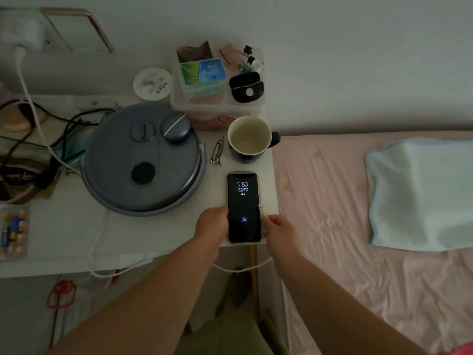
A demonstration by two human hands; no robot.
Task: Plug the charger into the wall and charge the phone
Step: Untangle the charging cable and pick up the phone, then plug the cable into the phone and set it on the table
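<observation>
A black phone lies face up near the front right corner of the white table, its screen lit and showing 9:50. My left hand grips the phone's left edge. My right hand pinches the white cable plug against the phone's right edge. The white charging cable sags below the table's front edge and runs left. A white charger sits in a wall socket at the far left, with a white cord trailing down from it.
A round grey appliance fills the table's middle. A dark mug, a hair clip and a clear organiser box stand behind the phone. Black cables tangle at the left. A bed with pink sheet and pale blue pillow lies to the right.
</observation>
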